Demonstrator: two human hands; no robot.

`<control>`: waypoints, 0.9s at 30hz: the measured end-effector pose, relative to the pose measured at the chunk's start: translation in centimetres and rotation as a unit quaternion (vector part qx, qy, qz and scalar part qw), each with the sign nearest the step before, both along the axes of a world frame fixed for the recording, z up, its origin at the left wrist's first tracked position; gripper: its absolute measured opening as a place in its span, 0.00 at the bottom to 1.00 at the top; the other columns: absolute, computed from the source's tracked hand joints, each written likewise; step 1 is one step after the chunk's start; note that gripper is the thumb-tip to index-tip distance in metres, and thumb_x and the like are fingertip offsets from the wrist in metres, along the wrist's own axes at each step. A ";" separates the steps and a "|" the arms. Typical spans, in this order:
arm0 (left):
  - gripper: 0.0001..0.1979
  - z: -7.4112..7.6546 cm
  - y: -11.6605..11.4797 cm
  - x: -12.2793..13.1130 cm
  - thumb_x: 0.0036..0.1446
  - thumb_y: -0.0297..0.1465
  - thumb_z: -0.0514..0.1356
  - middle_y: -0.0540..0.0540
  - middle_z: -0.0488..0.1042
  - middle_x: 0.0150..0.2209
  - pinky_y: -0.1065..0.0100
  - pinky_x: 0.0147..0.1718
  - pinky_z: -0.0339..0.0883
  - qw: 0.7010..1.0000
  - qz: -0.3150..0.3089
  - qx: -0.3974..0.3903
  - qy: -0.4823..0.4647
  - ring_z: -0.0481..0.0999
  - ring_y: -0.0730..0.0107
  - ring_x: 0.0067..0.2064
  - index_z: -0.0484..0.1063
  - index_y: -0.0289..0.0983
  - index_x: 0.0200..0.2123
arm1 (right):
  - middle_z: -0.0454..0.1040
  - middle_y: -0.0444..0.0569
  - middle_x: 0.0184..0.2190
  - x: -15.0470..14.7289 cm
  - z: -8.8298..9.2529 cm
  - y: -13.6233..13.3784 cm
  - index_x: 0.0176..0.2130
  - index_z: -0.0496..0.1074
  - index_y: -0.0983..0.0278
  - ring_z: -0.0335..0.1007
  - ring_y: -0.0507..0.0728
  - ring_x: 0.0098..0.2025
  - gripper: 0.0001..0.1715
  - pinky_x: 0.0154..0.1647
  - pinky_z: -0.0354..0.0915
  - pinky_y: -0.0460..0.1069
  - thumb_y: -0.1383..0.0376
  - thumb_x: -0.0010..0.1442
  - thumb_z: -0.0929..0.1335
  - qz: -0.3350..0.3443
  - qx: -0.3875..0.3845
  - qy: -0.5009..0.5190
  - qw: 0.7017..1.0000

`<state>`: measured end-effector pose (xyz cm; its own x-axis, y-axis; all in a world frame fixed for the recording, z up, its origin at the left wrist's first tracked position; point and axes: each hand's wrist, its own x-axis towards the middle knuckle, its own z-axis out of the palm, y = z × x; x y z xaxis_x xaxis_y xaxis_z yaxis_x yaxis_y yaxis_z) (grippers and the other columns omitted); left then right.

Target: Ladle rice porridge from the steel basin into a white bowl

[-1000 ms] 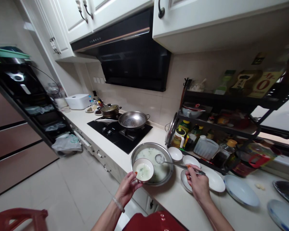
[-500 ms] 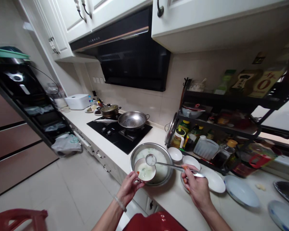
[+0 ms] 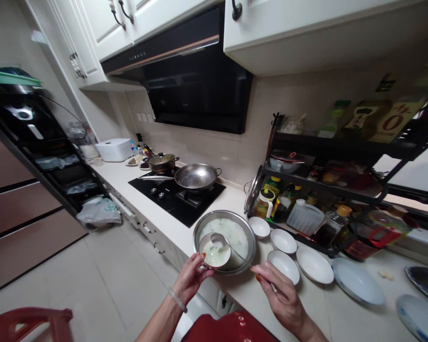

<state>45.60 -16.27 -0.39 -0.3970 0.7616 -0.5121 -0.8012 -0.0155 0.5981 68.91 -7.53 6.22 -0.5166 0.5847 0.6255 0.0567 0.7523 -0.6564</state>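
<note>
My left hand grips the near-left rim of a small bowl, which holds pale soup with green bits. The bowl is over the left front part of a large metal basin of the same whitish soup. In my right hand is the handle of a metal ladle; its fingers are closed around it. The ladle's head tips over the small bowl, and its thin handle slants across the basin toward me. Part of the basin is hidden behind the bowl.
Several white bowls and plates stand right of the basin. Behind them is a black rack with bottles. To the left, a frying pan and a lidded pot sit on the black stove.
My right hand has moved left and down, tilting the ladle's head into the small bowl. More of the white bowls shows now. My left hand and its bowl have stayed put.
</note>
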 end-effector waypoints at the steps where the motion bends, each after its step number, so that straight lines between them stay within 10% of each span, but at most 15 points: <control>1: 0.11 0.0 0.0 0.0 0.50 0.24 0.63 0.48 0.73 0.22 0.66 0.25 0.73 1.000 0.001 -0.002 -0.001 0.77 0.65 0.24 0.62 0.36 0.34 | 0.78 0.50 0.33 0.2 0.1 -0.1 0.42 0.77 0.55 0.74 0.60 0.39 0.14 0.39 0.71 0.52 0.65 0.58 0.65 0.008 0.018 -0.011 1.000; 11: 0.11 -0.3 -1.0 -0.7 0.51 0.24 0.62 0.47 0.74 0.25 0.65 0.27 0.73 1.000 0.012 -0.010 0.005 0.78 0.65 0.25 0.61 0.36 0.35 | 0.75 0.51 0.30 0.5 -4.5 3.4 0.38 0.75 0.62 0.71 0.56 0.27 0.16 0.30 0.70 0.49 0.55 0.56 0.66 -0.146 -0.185 0.051 0.970; 27: 0.13 0.2 -5.8 -1.9 0.49 0.22 0.63 0.46 0.75 0.29 0.66 0.26 0.74 0.997 0.051 -0.050 0.005 0.77 0.67 0.25 0.63 0.35 0.36 | 0.72 0.48 0.23 -0.4 -8.6 3.3 0.36 0.74 0.64 0.67 0.56 0.24 0.21 0.24 0.65 0.48 0.50 0.53 0.66 -0.145 -0.270 0.008 0.952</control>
<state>43.71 -22.09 -0.17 -0.4759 0.6621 -0.5789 -0.7925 -0.0374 0.6088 68.53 -4.24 -2.33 -0.2783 0.9396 0.1993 0.1979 0.2591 -0.9454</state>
